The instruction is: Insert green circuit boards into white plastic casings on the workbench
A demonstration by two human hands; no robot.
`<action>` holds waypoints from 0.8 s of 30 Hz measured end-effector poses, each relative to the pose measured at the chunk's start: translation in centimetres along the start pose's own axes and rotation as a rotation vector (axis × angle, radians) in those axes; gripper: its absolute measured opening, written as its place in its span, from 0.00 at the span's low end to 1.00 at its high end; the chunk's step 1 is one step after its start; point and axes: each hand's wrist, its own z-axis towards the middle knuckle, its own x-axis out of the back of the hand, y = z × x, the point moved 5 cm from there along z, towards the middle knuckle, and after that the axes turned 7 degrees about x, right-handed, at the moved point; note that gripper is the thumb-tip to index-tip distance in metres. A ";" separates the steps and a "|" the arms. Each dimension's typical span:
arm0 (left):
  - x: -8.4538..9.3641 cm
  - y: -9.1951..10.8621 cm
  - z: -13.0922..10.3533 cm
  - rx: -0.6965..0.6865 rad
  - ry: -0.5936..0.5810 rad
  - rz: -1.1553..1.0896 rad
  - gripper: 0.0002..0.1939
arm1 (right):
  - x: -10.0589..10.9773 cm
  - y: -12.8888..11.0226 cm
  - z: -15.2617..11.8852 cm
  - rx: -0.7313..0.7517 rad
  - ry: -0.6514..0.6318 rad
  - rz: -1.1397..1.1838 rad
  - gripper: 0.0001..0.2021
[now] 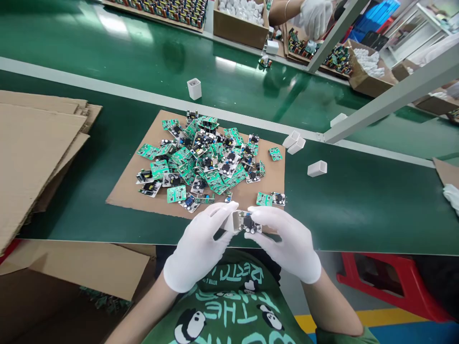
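Both my hands wear white gloves and meet near the front edge of the green table. My left hand [204, 243] pinches a white plastic housing [232, 221], its open end facing right. Between the fingertips of my right hand [287, 239] is a small circuit board [249, 222] with black and silver parts, held at the mouth of the housing. Whether its edge sits inside the housing I cannot tell. Just beyond my hands, a heap of green and white circuit boards [201, 162] lies on a cardboard sheet [125, 193].
White housings [317, 168] lie to the right of the heap, and another housing [194, 89] stands beyond it. Cardboard sheets [32, 143] are stacked at left. A grey metal post [387, 95] slants across the right. Across the table, a co-worker's gloved hand [315, 19] is over boards.
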 end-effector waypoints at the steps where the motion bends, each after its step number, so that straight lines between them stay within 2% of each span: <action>1: 0.0 0.1 0.0 -0.004 -0.003 0.001 0.20 | -0.2 0.0 -0.1 0.019 0.007 -0.009 0.15; 9: -0.2 0.1 -0.1 -0.031 -0.002 0.019 0.23 | -0.3 -0.4 0.3 0.071 -0.068 -0.050 0.11; 18: -0.2 0.5 0.0 -0.028 -0.020 0.027 0.20 | -0.3 -0.8 1.1 0.104 -0.144 -0.132 0.08; 24: -0.1 0.5 -0.2 -0.022 -0.036 0.021 0.20 | -0.5 -0.8 1.2 0.160 -0.232 -0.155 0.13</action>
